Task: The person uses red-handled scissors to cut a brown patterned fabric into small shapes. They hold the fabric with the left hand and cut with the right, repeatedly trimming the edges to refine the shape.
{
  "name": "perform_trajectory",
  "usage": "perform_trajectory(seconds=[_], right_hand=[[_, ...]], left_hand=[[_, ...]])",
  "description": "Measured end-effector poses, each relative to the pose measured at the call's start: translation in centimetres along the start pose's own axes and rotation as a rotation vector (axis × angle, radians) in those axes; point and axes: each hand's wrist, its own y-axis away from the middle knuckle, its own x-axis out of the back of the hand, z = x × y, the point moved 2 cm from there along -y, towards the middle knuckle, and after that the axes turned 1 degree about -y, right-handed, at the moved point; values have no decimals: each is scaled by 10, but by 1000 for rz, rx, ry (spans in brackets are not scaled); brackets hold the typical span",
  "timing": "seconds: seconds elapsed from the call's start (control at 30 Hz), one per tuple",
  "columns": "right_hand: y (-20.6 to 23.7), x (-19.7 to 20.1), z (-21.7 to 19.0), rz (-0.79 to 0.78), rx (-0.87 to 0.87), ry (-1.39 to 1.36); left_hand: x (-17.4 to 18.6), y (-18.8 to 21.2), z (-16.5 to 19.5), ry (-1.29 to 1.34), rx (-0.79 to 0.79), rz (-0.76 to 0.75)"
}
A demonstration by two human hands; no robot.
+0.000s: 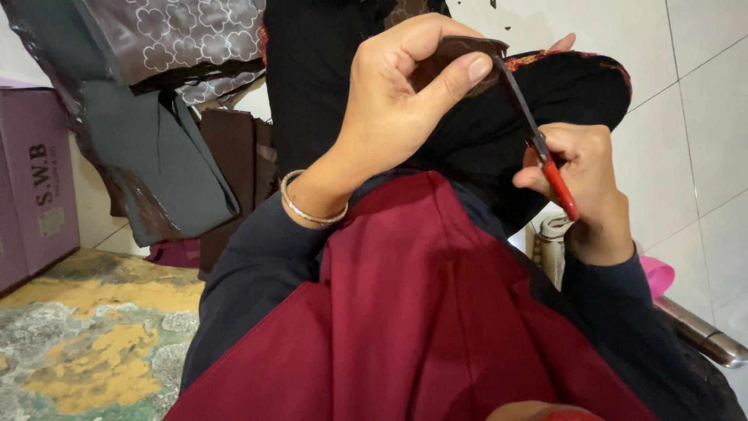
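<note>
overhead, brown fabric piece [456, 58] between left hand [397, 101] and red-handled scissors [545, 160]

Likely home tailoring corner: hanging fabric pieces [156, 93], scissors [545, 156].

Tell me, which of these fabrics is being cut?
The small dark brown piece pinched in the left hand, meeting the red-handled scissors; other cloths lie untouched.

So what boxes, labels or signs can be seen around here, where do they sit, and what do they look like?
Cardboard box: far left edge, standing on the patterned floor; rectangular, dull purple, dark lettering on its side.
Small label: on that box's side, low down; squarish, pale beige, print too small to make out.
No screens or signs show. The left hand pinches a dark fabric piece; the right hand works red-handled scissors.
</note>
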Motion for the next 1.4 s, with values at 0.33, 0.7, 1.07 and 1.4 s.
perform_trajectory(seconds=[0.33,0.7,1.07,1.4], right_hand=[[-13,-7,-34,19,-121,-243],[-31,-12,-67,-31,-69,-235],[-40,-3,-48,-214,28,-307],[-40,-7,-60,-193,-62,-423]], left_hand=[[-12,2,-5,237,90,118],[-20,5,-3,236,79,80],[-7,1,6,125,106,26],[2,-5,11,117,106,-45]])
